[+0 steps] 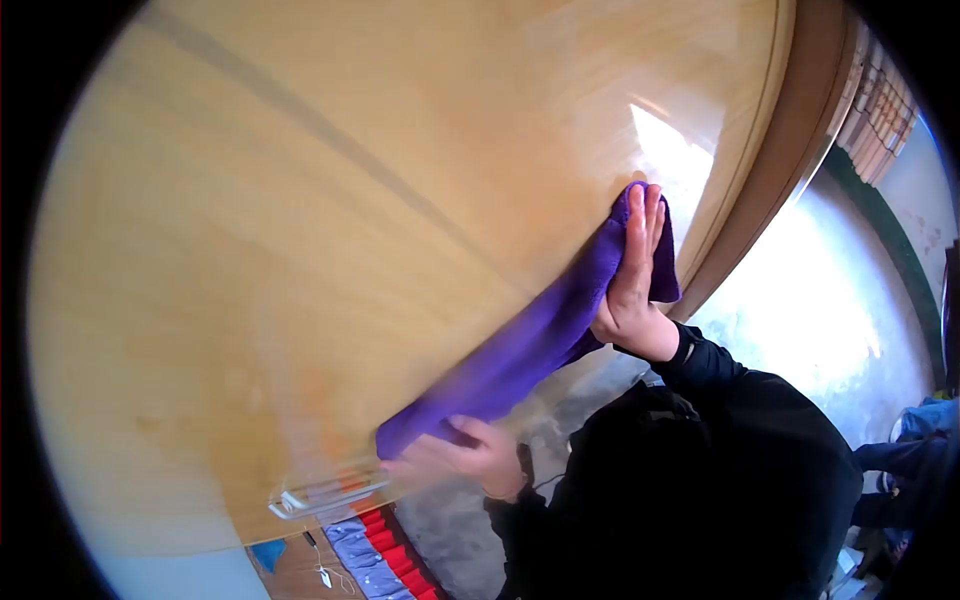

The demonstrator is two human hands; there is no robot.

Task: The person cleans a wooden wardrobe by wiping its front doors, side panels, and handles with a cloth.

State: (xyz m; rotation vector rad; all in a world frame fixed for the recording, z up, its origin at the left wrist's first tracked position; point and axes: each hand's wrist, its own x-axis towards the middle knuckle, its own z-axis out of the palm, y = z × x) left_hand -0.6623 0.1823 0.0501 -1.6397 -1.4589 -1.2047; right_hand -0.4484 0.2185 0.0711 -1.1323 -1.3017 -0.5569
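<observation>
A purple cloth lies stretched slantwise across a glossy light-wood surface, near its edge. My right hand presses on the cloth's upper end, its fingers straight and side by side, with the cloth under the palm. At the cloth's lower end is my left hand, smeared by motion; its thumb stands apart and its fingers look stretched out, lying on or beside the cloth. A dark band circles the left wrist. Both arms wear black sleeves.
Close to my left hand is a pale handle-like piece. Below it are a grey and red fabric and a white tag. A grey floor shines at right, with another person's legs and a checked curtain.
</observation>
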